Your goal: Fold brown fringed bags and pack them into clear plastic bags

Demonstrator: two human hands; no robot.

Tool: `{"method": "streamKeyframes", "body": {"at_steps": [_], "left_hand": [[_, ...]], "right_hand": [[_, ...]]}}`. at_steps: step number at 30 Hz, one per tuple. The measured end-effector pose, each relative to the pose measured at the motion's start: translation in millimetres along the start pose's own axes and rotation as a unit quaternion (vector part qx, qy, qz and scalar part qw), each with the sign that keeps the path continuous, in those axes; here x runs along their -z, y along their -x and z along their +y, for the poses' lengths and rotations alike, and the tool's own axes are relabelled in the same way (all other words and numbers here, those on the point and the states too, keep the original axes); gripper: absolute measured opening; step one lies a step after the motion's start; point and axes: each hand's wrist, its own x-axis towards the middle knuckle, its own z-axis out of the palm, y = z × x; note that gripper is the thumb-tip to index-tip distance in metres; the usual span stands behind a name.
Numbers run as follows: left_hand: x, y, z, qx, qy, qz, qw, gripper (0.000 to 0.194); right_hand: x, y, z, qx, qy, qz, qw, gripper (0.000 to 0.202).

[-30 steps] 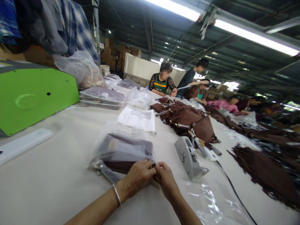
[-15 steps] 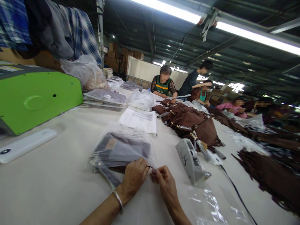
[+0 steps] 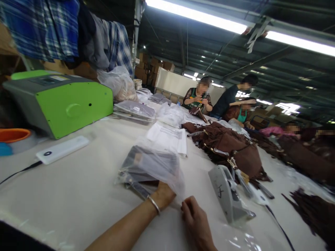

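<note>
A clear plastic bag [image 3: 157,153] lies on the pale table, with a dark, flat, wrapped article [image 3: 133,160] inside. My left hand [image 3: 165,194], with a silver bangle at its wrist, is at the bag's near right side, and film covers part of it. Its fingers are hidden by the bag, so their hold cannot be made out. At the bag's near right corner, my right hand [image 3: 195,216] has its fingers curled in a pinch on the film's edge. A dark strap sleeved in plastic [image 3: 140,190] sticks out toward my left forearm.
A grey tape dispenser [image 3: 226,195] stands to the right, before a heap of brown fringed bags [image 3: 230,143]. Printed sheets [image 3: 167,136] lie behind the plastic bag. At left are a green machine [image 3: 75,108] and a white device [image 3: 62,150]. Co-workers sit and stand across the table.
My left hand has gone from gripping at the bag's edge to partly under its film. My right hand has drawn slightly away from it. The view has swung left.
</note>
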Motion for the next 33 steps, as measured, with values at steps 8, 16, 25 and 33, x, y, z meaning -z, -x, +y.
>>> {"method": "streamKeyframes", "body": {"at_steps": [8, 16, 25, 33], "left_hand": [[60.7, 112, -47, -0.006, -0.064, 0.163, 0.985, 0.024], [79.6, 133, -121, 0.239, -0.149, 0.179, 0.943, 0.020], [83.3, 133, -130, 0.193, -0.032, 0.236, 0.952, 0.021], [83.8, 132, -134, 0.336, -0.083, 0.114, 0.931, 0.017]], "right_hand": [[-35, 19, -39, 0.221, 0.004, -0.086, 0.971, 0.013], [-129, -38, -97, 0.344, 0.159, -0.080, 0.922, 0.050], [-128, -79, -117, 0.332, 0.238, -0.039, 0.912, 0.035], [-149, -72, -126, 0.305, 0.201, -0.103, 0.925, 0.036]]}}
